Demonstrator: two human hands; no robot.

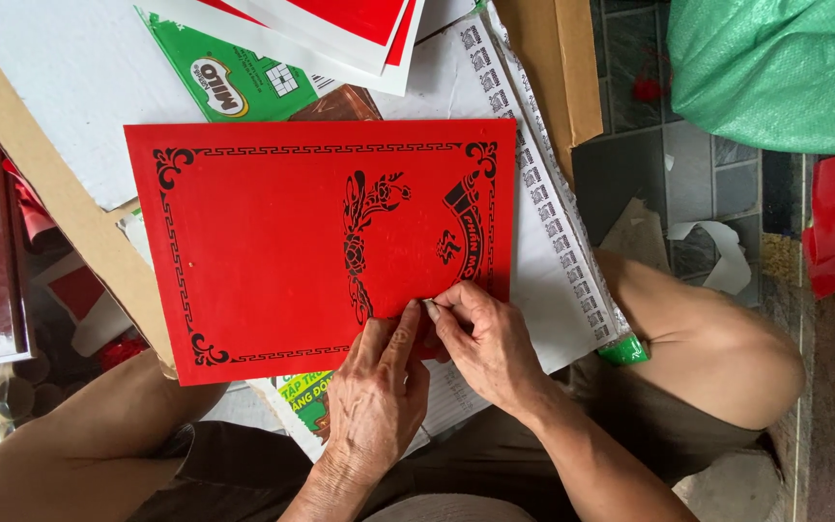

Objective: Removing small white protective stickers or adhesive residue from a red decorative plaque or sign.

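A thin red card (pixel 311 242) lies flat on cardboard (pixel 60 87), looking light, bendy and easily creased. At its six-o'clock edge the left hand (pixel 374 391) presses flat with fingers together, while the right hand (pixel 485 338) pinches the border, the likeliest place to lift it.

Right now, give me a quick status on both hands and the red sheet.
Both hands, left and right, pressing fingertips on red sheet near its lower edge. Sheet flat on cardboard. Nothing in the way.
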